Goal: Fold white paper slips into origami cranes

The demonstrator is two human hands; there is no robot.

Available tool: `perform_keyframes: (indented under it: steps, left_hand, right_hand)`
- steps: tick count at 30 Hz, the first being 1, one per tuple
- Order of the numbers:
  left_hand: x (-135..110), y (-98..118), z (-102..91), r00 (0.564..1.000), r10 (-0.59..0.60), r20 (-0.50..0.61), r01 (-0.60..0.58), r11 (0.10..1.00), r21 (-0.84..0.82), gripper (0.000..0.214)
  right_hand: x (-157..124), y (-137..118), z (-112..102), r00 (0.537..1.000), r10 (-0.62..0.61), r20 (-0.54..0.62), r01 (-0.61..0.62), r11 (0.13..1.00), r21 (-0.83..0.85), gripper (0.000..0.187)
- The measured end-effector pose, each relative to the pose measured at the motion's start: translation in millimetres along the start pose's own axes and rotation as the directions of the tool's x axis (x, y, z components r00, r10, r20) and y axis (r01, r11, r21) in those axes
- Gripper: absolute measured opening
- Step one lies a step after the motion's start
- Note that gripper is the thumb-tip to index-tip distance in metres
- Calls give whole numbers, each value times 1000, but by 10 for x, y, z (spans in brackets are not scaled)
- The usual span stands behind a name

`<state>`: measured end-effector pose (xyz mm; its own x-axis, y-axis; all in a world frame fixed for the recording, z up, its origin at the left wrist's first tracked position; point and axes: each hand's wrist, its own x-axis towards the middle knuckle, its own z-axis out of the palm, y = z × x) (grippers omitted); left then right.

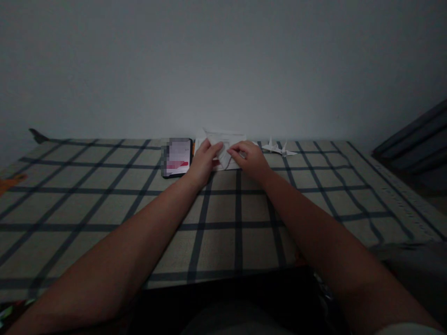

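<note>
Both my arms reach far across a checked cloth [223, 204] to the wall. My left hand [204, 160] and my right hand [249, 158] rest on a stack of white paper [223, 142] lying against the wall. The fingers of both hands are bent and pinch a sheet of the paper between them. A phone [177, 157] with a lit screen lies just left of my left hand. Two small white folded paper cranes [279, 148] stand to the right of my right hand.
A plain wall rises behind the surface. A dark small object [37, 136] sits at the far left corner. Something orange [10, 182] lies at the left edge. Dark fabric [415, 149] is at the right. The light is dim.
</note>
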<state>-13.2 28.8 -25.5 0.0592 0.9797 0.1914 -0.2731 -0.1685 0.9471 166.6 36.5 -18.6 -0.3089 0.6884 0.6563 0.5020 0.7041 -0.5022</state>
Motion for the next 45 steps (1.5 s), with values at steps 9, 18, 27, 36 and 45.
perform_keyframes:
  steps: [9, 18, 27, 36, 45]
  left_hand:
    - [-33, -21, -10, 1000, 18, -20, -17, 997, 76, 42]
    - [32, -111, -69, 990, 117, -83, -108, 989, 106, 45]
    - [63, -144, -95, 979, 190, -75, -177, 973, 149, 43]
    - [14, -72, -51, 975, 207, -82, -196, 972, 134, 44]
    - [-37, -17, -6, 989, 148, 21, -149, 984, 95, 37]
  right_hand:
    - [40, 48, -25, 965, 29, -259, -36, 999, -24, 18]
    - [8, 50, 57, 959, 277, -51, -247, 913, 324, 47]
    - [3, 1, 10, 963, 265, 50, -267, 909, 321, 35]
    - [12, 42, 17, 956, 293, -10, -273, 902, 335, 35]
    - [71, 20, -65, 923, 342, -176, -245, 876, 415, 46]
